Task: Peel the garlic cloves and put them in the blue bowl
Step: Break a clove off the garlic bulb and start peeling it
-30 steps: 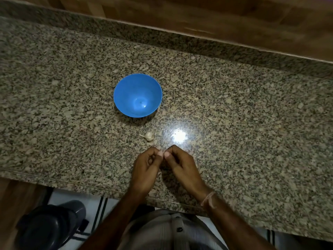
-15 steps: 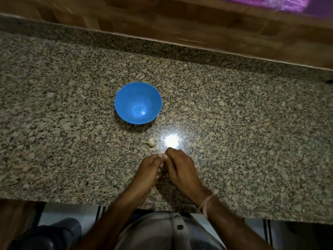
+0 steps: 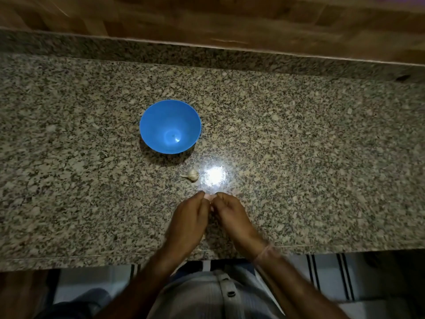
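The blue bowl [image 3: 170,126] stands empty on the granite counter, left of centre. An unpeeled garlic clove [image 3: 192,175] lies on the counter just below the bowl, beside a bright light reflection. My left hand [image 3: 187,218] and my right hand [image 3: 232,215] meet fingertip to fingertip near the counter's front edge, both with curled fingers. Between the fingertips a small pale piece [image 3: 210,197] shows, pinched by both hands; most of it is hidden, so I cannot tell whether it is a clove or skin.
The granite counter [image 3: 299,157] runs the full width, with a raised granite lip and a wooden wall behind it. Its front edge lies just below my wrists. Below are a striped floor mat [image 3: 326,272] and my shirt.
The view has shifted, so the bowl and clove sit lower in frame. My hands stay together at the fingertips, working the small piece; nothing was let go.
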